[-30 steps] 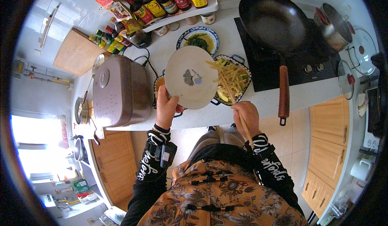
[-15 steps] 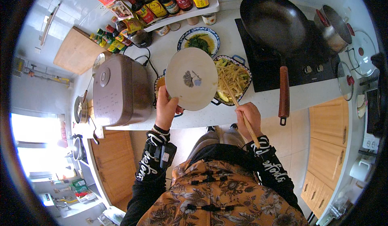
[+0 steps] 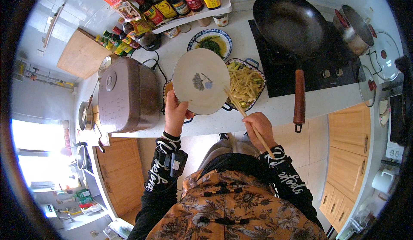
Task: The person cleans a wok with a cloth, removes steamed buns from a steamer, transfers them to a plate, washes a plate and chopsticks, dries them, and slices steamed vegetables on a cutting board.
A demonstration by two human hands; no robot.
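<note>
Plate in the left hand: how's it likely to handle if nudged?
The plate looks like smooth glazed ceramic, so probably stiff and apt to chip if knocked. The left hand holds it only at the near-left rim, so a push on the far edge would likely pivot it. That smooth rim may also slip.

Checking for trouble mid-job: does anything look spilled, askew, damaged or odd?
No spill or damage stands out. The wok sits with its handle appearing to reach past the front edge of the counter, where it could be knocked. The plate in the left hand looks whole, with what may be food specks.
</note>
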